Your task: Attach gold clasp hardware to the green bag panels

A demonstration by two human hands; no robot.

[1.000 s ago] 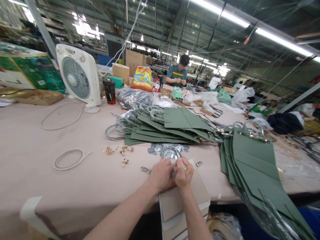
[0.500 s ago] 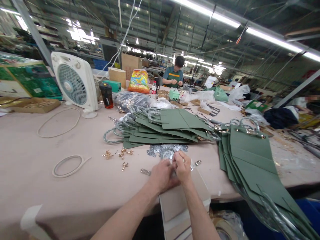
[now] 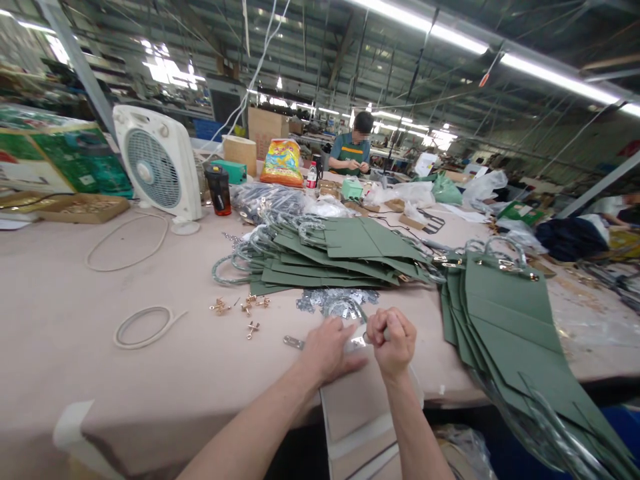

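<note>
My left hand (image 3: 327,350) lies at the top end of a beige panel (image 3: 353,403) that hangs over the table's front edge. Its thumb is spread from the fingers, beside a small shiny metal plate (image 3: 357,342). Close on the right, my right hand (image 3: 393,341) is closed in a fist around something mostly hidden; only a greyish bit shows. A flat metal plate (image 3: 293,342) lies left of my left hand. Just beyond both hands is a pile of small silvery metal pieces (image 3: 337,302). Several gold-coloured fittings (image 3: 253,329) lie farther left.
Green panels with wrapped handles (image 3: 320,257) are stacked behind the metal pieces. More green panels (image 3: 510,300) hang over the edge at right. A tape roll (image 3: 145,327), a fan (image 3: 157,163) and a dark bottle (image 3: 219,190) stand left. A co-worker (image 3: 353,147) sits across.
My right hand has moved right, apart from my left hand, and turned into a raised fist. My left thumb has spread out. The whole view has shifted slightly.
</note>
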